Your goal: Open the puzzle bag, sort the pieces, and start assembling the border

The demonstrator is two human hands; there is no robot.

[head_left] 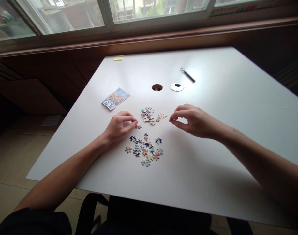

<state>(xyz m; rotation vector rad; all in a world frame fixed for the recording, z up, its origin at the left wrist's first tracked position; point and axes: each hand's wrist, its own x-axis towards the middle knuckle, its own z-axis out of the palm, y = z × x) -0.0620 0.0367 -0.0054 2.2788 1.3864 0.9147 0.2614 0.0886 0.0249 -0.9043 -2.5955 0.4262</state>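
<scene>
My left hand [123,124] rests on the white table with thumb and forefinger pinched at a small jigsaw puzzle piece [138,126]. To the right of the upper pile, my right hand [191,120] hovers with thumb and fingertips drawn together and nothing visible in them. Between the hands lies a pile of jigsaw pieces [147,115], many plain side up. A few more plain-backed pieces [162,116] sit beside it, nearest my right fingertips. Closer to me, colourful picture-side-up pieces [145,148] are spread loosely.
A small printed picture sheet [116,98] lies beyond my left hand. Farther back are a round hole [157,87] in the table, a round cover [176,87], a dark pen [188,74] and a yellow sticky note [118,58]. A window [158,9] runs behind the table.
</scene>
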